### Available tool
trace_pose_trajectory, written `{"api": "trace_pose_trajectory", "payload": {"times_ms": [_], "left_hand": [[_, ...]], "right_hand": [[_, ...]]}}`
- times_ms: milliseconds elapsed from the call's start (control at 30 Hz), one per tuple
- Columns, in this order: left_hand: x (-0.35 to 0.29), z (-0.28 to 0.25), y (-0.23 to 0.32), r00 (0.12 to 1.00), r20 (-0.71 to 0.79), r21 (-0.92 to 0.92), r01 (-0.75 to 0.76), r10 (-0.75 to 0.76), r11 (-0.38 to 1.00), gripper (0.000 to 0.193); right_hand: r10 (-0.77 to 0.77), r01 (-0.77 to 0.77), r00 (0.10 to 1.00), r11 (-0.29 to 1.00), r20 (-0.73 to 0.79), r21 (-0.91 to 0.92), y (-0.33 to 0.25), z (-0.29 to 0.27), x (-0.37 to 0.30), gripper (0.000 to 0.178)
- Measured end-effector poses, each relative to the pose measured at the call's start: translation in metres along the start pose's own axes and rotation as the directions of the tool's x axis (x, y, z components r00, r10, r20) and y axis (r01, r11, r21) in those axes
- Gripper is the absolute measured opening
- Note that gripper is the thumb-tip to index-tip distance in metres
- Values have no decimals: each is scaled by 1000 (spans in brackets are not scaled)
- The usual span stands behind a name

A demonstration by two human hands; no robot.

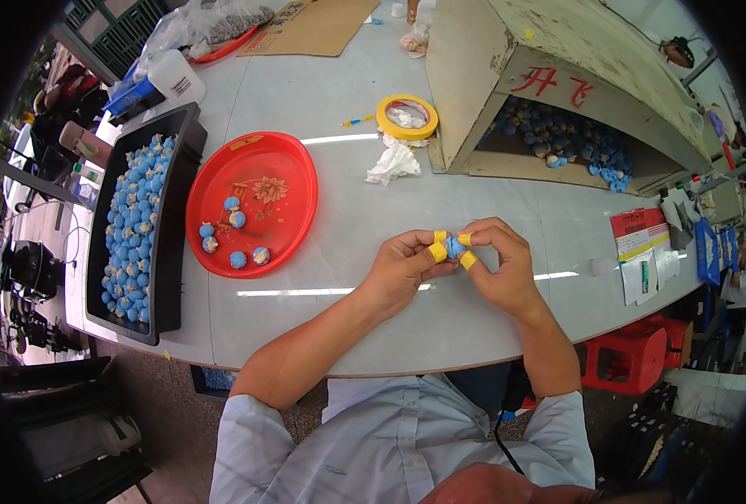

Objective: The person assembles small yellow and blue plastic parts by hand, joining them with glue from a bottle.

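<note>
Between my two hands, above the table, a small blue piece (453, 247) is pinched; its full shape is hidden by the fingers. My left hand (400, 267) closes on it from the left with thumb and fingertips. From the other side my right hand (507, 267) grips it, also in a pinch. Yellow tape wraps several of the fingertips. To the left lies a red round tray (293, 227) with several small blue-and-cream balls, one being a blue ball (237, 259). Beyond it, a long black bin (189, 151) holds many similar balls.
A roll of yellow tape (429, 130) and crumpled tissue (394, 163) lie beyond my hands. An old cabinet (474, 67) at the far right holds many blue pieces. Papers (642, 235) lie at the right edge; cardboard (305, 29) is at the back. Red stools (625, 357) stand below.
</note>
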State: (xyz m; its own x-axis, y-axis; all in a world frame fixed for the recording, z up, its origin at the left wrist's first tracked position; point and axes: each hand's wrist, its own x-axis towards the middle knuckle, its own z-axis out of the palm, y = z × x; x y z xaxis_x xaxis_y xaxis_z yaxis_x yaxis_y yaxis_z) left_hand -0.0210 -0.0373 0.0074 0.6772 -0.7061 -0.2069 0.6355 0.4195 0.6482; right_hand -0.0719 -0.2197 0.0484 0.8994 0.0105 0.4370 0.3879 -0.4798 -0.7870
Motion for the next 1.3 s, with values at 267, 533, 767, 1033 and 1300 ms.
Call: {"api": "trace_pose_trajectory", "payload": {"times_ms": [267,533,767,1033,1300], "left_hand": [[0,1,-1,999,-10,46,-31,31,998,20],[0,-2,-3,999,4,31,-49,49,998,23],[0,-3,-4,998,11,41,-55,54,998,17],[2,-2,-6,998,-4,92,-58,59,994,18],[-2,5,5,1000,-27,107,3,0,994,26]], "right_hand": [[-22,23,999,999,43,-24,-2,-4,3,23],[-40,41,998,999,42,-25,-2,-3,1,24],[56,-59,996,997,67,41,-1,-4,0,23],[53,-54,993,999,103,4,-6,-7,2,20],[131,-136,989,987,61,81,-6,5,4,23]]}}
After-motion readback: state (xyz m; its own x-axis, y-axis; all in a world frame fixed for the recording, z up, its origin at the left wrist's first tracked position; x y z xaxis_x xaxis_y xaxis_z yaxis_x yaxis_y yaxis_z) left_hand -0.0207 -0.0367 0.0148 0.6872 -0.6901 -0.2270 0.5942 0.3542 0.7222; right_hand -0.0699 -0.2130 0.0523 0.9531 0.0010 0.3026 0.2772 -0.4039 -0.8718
